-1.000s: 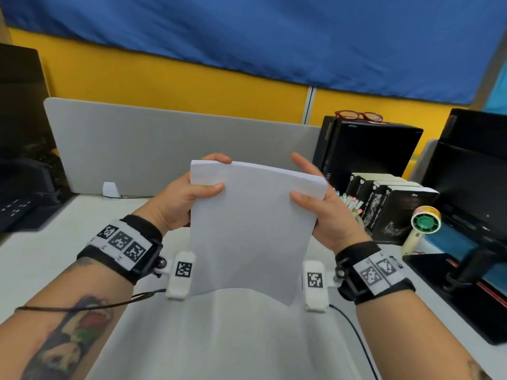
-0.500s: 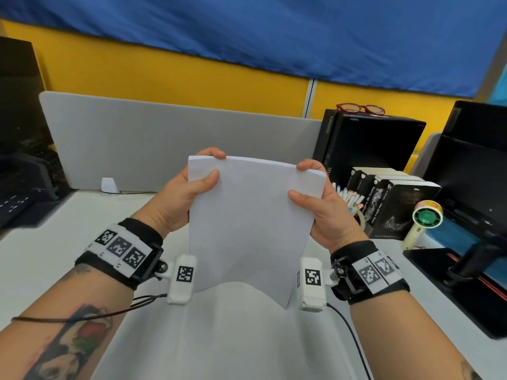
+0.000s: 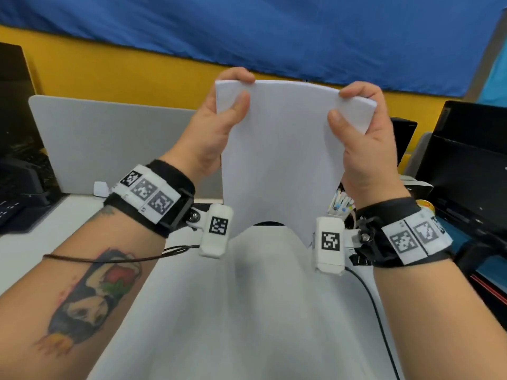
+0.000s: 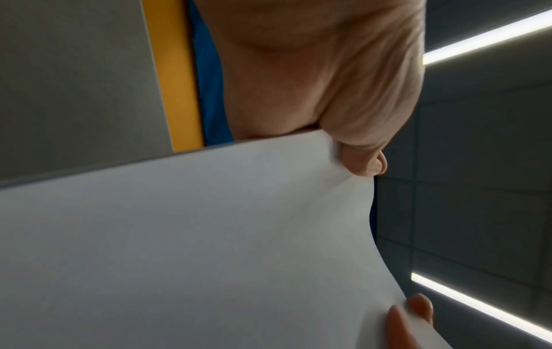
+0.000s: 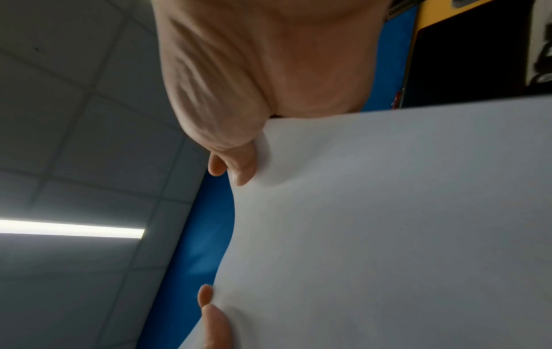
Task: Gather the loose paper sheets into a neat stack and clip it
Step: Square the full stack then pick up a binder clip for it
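Above the desk [image 3: 41, 242], seen from the head camera, the paper stack [image 3: 282, 160] is held upright in the air, its top edge level with the yellow wall band and its bottom edge hanging free over the pale sheet that covers the near desk. The left hand [image 3: 211, 133] pinches the top left corner, thumb on the near face and fingers curled over the top edge; the right hand [image 3: 362, 141] pinches the top right corner the same way. The stack bows slightly toward the camera between the two grips, and its layered edge shows at the upper right corner. Open air lies under and in front of the sheets. A grey partition [image 3: 109, 144] stands behind on the left, a pen cup [image 3: 340, 205] sits just behind the right wrist, and a black binder clip [image 3: 359, 260] lies on the desk beside that wrist. Dark monitors [image 3: 466, 165] crowd the right edge.

From the left wrist camera, the left hand [image 4: 328, 82] has its thumb pressed into the sheet's edge, dimpling the white paper stack [image 4: 209, 236], with the other hand's fingertips [image 4: 418, 304] at the far corner.

From the right wrist camera, the right hand [image 5: 254, 82] likewise presses its thumb on the paper stack [image 5: 388, 224], plain white and gently curved.
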Motion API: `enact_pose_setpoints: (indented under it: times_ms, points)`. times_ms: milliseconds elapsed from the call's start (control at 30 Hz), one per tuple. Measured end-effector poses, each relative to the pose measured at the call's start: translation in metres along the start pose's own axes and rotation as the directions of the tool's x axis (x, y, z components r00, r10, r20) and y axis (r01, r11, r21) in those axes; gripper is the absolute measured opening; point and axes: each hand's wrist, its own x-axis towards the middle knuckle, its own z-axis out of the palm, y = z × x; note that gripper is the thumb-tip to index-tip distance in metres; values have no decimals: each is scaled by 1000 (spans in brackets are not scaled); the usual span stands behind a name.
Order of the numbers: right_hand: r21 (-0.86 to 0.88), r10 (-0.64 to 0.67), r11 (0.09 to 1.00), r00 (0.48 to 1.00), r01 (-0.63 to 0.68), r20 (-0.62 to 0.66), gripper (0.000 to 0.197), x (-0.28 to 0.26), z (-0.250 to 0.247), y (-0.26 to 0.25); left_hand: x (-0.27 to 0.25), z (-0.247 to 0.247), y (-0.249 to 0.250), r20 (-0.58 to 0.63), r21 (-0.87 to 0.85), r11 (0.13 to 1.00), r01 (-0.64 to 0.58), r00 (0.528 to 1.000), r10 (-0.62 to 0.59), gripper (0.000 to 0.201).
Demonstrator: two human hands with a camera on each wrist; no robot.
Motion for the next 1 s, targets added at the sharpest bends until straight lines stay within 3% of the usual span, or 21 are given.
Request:
enact_pose_setpoints:
  times_ms: [100,233,600,767,1000]
  points:
    - [-48,121,991,992,-123,-43,23,-22,-14,22,-12,-2,-37,-9,-30,996,82,997,-83,15]
    - [-4,385,923,920,-386,-70,31,-73,-28,62,-51,-8,-92,-15,-121,947,299,953,-303,27]
    - [56,420,907,907,-418,-33,15,-61,-38,62,-43,-15,-87,49,-214,917,336,942,-333,29]
    - [77,416,906,909,-416,12,17,-60,-41,65,-45,-14,-88,33,-206,924,322,946,-322,38]
    - [112,407,909,913,-402,-28,16,-61,-40,69,-43,-14,-93,20,-219,923,317,947,-321,24]
